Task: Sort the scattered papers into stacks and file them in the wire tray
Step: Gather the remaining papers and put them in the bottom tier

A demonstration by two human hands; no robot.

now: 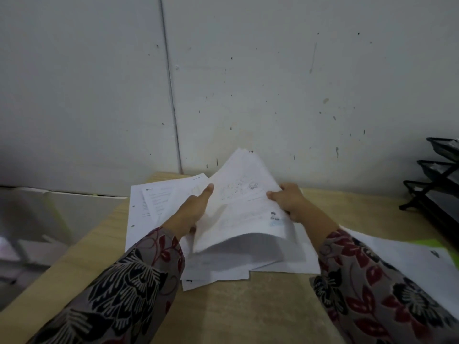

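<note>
Far left on the wooden desk (248, 314): loose sheets (154, 202) lying flat, hole-punched, print too blurred to read. Left hand (192, 212) gripping the left edge of a lifted bundle of papers (243, 209), thumb on top. Long axis near to far, far corner tilted up toward the wall (273, 83), near end sagging over a messy pile (223, 269). Faint print, a dark scribble and a bluish mark, all illegible. Right hand (289, 199) pinching the right edge. Farther right, another white sheet (397, 254) over a green sheet (432, 244); black wire tray (439, 184) at the far right, well apart.
</note>
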